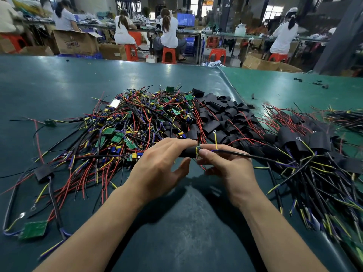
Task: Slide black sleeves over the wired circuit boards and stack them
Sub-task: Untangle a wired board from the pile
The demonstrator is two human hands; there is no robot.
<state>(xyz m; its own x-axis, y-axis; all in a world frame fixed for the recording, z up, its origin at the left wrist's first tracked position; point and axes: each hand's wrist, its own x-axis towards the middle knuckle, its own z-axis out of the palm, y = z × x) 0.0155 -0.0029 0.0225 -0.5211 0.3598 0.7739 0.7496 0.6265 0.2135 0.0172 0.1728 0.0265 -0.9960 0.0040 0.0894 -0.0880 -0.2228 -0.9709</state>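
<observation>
My left hand [157, 163] holds a black sleeve [187, 152] between its fingers, with the thumb apart below. My right hand [225, 165] pinches a small wired circuit board [197, 150] at the sleeve's right mouth; most of the board is hidden inside. Its black cable [245, 155] and a yellow wire trail to the right. Behind my hands lies a tangled heap of bare wired boards [133, 122]. A pile of empty black sleeves [222, 116] sits beside it. Sleeved boards [306, 142] lie stacked at the right.
A green mat covers the table [59, 85]. Loose boards with wires lie at the left, one green board [33, 229] near the front edge and one sleeved piece [43, 172]. Several people sit on red stools at benches beyond the table.
</observation>
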